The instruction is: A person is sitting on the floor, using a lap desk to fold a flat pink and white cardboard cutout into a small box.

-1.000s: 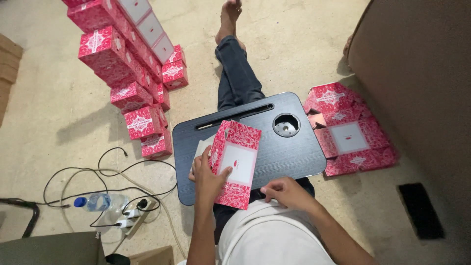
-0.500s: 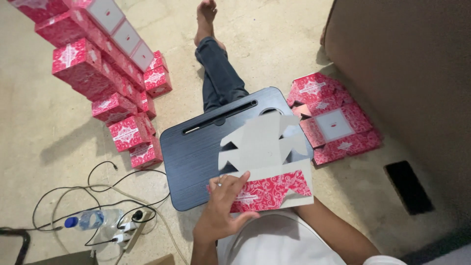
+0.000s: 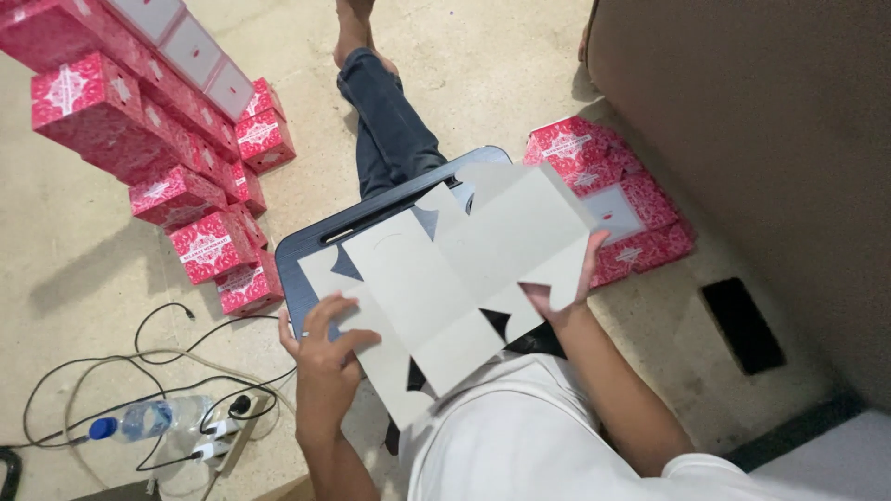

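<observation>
Head cam | both hands, left hand (image 3: 325,357) and right hand (image 3: 561,288), fingers pinching unfolded grey box blank (image 3: 455,269) flat over lap desk's (image 3: 306,246) near edge

Unfolded cardboard sheet (image 3: 455,269), plain grey side up, spread flat over a dark lap tray (image 3: 306,246). Left hand (image 3: 325,348) gripping the sheet's lower left edge, fingers on top; right hand (image 3: 561,292) holding the right edge, fingers curled over it. Outstretched leg in jeans (image 3: 390,130) beyond the tray. Stack of folded pink boxes (image 3: 176,158) on the floor to the left, pile of flat pink boxes (image 3: 631,209) to the right beside a brown wall. Water bottle (image 3: 148,419), power strip (image 3: 227,436) and tangled cables (image 3: 121,371) at lower left.
</observation>
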